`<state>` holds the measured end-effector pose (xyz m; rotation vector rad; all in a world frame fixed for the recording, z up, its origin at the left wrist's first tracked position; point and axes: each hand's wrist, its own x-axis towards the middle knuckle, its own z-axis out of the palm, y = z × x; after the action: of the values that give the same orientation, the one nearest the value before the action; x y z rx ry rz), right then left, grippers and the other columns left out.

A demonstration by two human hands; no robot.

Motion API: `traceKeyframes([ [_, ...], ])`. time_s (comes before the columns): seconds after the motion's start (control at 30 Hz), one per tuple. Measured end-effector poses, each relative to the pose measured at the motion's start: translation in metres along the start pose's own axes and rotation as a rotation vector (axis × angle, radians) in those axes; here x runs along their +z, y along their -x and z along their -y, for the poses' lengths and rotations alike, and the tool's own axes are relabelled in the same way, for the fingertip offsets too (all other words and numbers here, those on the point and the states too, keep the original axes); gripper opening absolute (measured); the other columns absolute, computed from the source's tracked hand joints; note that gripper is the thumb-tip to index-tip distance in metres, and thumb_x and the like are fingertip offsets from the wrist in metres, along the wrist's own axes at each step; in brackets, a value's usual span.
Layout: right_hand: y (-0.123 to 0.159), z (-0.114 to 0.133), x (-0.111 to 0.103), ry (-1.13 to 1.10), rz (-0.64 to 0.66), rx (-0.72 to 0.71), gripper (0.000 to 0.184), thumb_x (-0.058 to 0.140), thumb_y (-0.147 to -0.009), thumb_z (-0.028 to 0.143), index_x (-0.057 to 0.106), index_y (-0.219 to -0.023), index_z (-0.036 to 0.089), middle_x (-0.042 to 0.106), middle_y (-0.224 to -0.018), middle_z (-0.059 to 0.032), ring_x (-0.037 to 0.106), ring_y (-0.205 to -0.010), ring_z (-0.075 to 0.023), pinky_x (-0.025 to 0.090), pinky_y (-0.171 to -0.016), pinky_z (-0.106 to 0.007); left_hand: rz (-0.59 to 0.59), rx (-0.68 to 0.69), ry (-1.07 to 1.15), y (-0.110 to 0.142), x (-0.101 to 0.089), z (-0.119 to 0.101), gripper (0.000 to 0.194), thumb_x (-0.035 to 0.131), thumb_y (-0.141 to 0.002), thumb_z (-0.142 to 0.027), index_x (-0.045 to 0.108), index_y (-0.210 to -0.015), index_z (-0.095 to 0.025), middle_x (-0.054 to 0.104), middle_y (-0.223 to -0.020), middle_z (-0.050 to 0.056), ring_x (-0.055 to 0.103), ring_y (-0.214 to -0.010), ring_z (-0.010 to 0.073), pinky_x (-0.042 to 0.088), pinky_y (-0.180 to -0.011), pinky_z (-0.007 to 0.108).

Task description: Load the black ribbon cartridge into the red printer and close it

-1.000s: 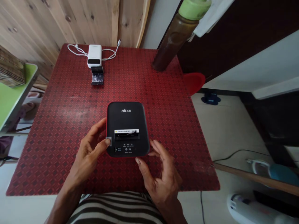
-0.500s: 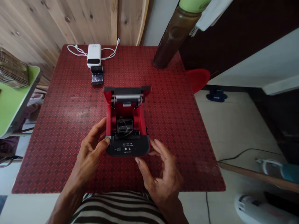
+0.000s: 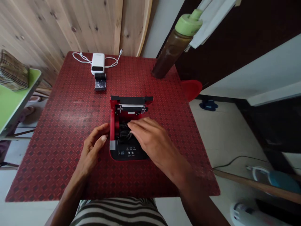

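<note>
A red and black label printer (image 3: 114, 153) rests on the table with its lid (image 3: 131, 101) raised, showing a roller on the underside. In its red compartment lies a small black item in crinkled clear plastic (image 3: 124, 131). From the right, my right hand (image 3: 155, 138) reaches over the printer, its fingertips pinched together at that item's right edge. The hand covers the printer's right side. Beside the printer's left wall is my left hand (image 3: 92, 147), thumb and fingers apart, holding nothing. Whether its fingertips touch the wall is hard to tell.
At the back left of the red patterned table (image 3: 70, 175) lies a white power bank (image 3: 98, 62) with a white cable (image 3: 114, 64). A black shiny folded piece (image 3: 100, 82) is just in front of it. A tall brown bottle with a green cap (image 3: 172, 47) stands at the back right.
My right hand has moved from the printer's front right corner up into its compartment. My left hand has let go of the printer's left front corner. The printer is now flat on the table.
</note>
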<state>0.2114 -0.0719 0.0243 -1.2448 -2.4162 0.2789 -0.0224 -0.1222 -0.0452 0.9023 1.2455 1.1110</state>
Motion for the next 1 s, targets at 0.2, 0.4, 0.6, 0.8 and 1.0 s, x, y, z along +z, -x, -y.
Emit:
traceKeyframes([
  [0.2,-0.048,0.005,0.008,0.156,0.458,0.12,0.024,0.063,-0.109,0.003,0.083,-0.112,0.015,0.087,-0.115,-0.0135,0.083,-0.113,-0.0293,0.064,-0.1,-0.041,-0.017,-0.013,0.031,-0.005,-0.005,0.016,0.059,0.076,-0.105,-0.062,0.074,-0.147,-0.021,0.079,-0.151,0.017,0.072,-0.146,0.0404,0.047,-0.132,0.061],
  [0.4,-0.061,0.016,0.009,0.279,0.538,0.142,0.037,0.05,-0.111,0.0,0.078,-0.134,0.009,0.082,-0.132,-0.021,0.081,-0.118,-0.0343,0.063,-0.088,-0.042,-0.018,-0.032,-0.019,-0.007,-0.006,0.012,0.058,0.076,-0.105,-0.063,0.076,-0.144,-0.021,0.08,-0.147,0.017,0.07,-0.149,0.0412,0.043,-0.135,0.064],
  [0.6,-0.06,0.016,0.007,0.312,0.519,0.125,0.035,0.054,-0.109,0.003,0.079,-0.132,0.01,0.083,-0.126,-0.0201,0.081,-0.112,-0.0333,0.061,-0.085,-0.042,-0.009,-0.021,-0.053,-0.007,-0.005,0.011,0.057,0.074,-0.105,-0.064,0.075,-0.144,-0.021,0.079,-0.149,0.016,0.07,-0.148,0.0407,0.045,-0.133,0.063],
  [0.8,-0.029,0.015,0.006,0.325,0.13,-0.018,0.017,0.068,-0.099,0.005,0.079,-0.1,0.018,0.082,-0.095,-0.0106,0.078,-0.093,-0.0282,0.059,-0.08,-0.04,-0.013,-0.005,-0.107,-0.007,-0.004,0.007,0.053,0.073,-0.107,-0.06,0.076,-0.143,-0.022,0.078,-0.151,0.015,0.069,-0.149,0.0398,0.048,-0.129,0.058],
  [1.0,0.006,0.004,-0.025,0.067,-0.214,0.059,0.008,0.071,-0.103,0.016,0.076,-0.107,0.021,0.083,-0.1,-0.0063,0.076,-0.091,-0.0241,0.061,-0.083,-0.039,-0.015,-0.068,-0.101,-0.006,-0.004,0.004,0.061,0.075,-0.103,-0.066,0.075,-0.144,-0.021,0.082,-0.143,0.016,0.069,-0.148,0.0429,0.057,-0.119,0.057],
])
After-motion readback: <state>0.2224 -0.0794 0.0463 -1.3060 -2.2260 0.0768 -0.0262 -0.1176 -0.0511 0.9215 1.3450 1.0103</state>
